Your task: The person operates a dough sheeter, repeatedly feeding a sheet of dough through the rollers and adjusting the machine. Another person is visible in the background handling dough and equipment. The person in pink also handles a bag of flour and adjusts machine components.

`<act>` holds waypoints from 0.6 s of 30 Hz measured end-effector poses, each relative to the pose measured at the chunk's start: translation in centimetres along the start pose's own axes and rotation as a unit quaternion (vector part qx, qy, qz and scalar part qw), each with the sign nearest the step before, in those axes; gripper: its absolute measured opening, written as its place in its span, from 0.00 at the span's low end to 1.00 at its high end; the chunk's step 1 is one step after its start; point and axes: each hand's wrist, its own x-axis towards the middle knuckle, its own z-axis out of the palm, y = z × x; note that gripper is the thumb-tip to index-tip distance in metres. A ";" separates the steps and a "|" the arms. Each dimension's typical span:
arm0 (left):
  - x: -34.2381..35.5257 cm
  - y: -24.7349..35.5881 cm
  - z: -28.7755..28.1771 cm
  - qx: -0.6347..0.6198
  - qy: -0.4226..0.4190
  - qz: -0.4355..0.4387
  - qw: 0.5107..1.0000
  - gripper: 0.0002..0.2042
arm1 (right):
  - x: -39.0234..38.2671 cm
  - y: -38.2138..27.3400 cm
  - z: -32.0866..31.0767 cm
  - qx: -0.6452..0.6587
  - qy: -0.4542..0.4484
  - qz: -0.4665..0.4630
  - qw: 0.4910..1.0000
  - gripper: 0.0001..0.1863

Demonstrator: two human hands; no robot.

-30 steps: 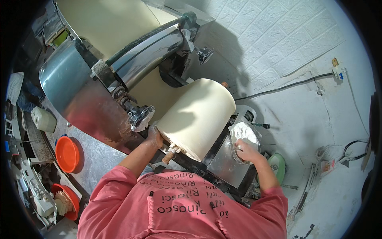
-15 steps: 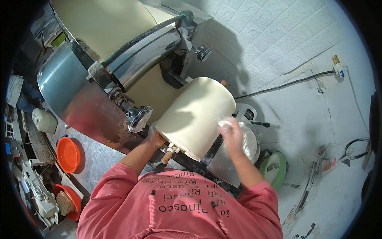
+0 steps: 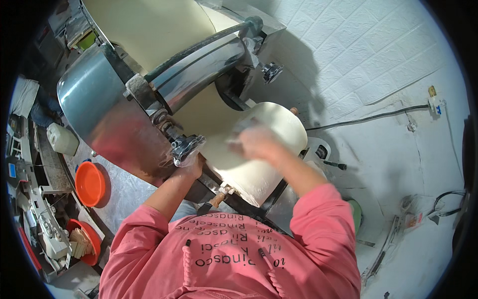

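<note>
A thick roll of pale dough sheet (image 3: 279, 172) is wound on a wooden pin, whose near handle (image 3: 217, 201) sticks out toward me. From the roll, a flat dough sheet (image 3: 196, 115) runs up into the metal dough sheeter (image 3: 107, 107). My right hand (image 3: 256, 142) is over the top of the roll, smeared by motion; I cannot make out its fingers. At the roll's left end is my left hand (image 3: 193, 169), its fingers mostly hidden behind the dough and a black adjusting knob (image 3: 186, 147).
A second black knob (image 3: 272, 72) juts out by the white tiled wall (image 3: 373, 55). Two orange basins (image 3: 90, 184) and a white jerrycan (image 3: 62, 138) stand at the left. A dark cable (image 3: 368, 115) runs along the wall; a green basin (image 3: 355, 214) shows beyond my right arm.
My right hand has swung left and up from beside the white powder onto the dough roll. My left hand stays at the roll's left end. The whole view has shifted slightly.
</note>
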 end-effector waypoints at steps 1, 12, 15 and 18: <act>1.3 -1.0 -1.2 -0.035 -0.043 -0.028 0.998 0.23 | -0.9 -2.9 0.5 0.082 0.039 0.039 0.995 0.24; -1.4 -1.2 4.0 0.063 0.138 -0.041 0.988 0.26 | -1.7 4.9 -0.2 -0.121 0.235 0.123 0.957 0.24; -2.6 0.6 3.9 0.084 0.050 0.026 0.995 0.31 | -0.1 5.3 -0.7 -0.130 0.174 0.079 0.973 0.23; -0.1 0.6 -0.1 0.096 -0.071 0.088 0.989 0.26 | 0.8 0.6 0.7 -0.119 0.000 -0.001 0.993 0.25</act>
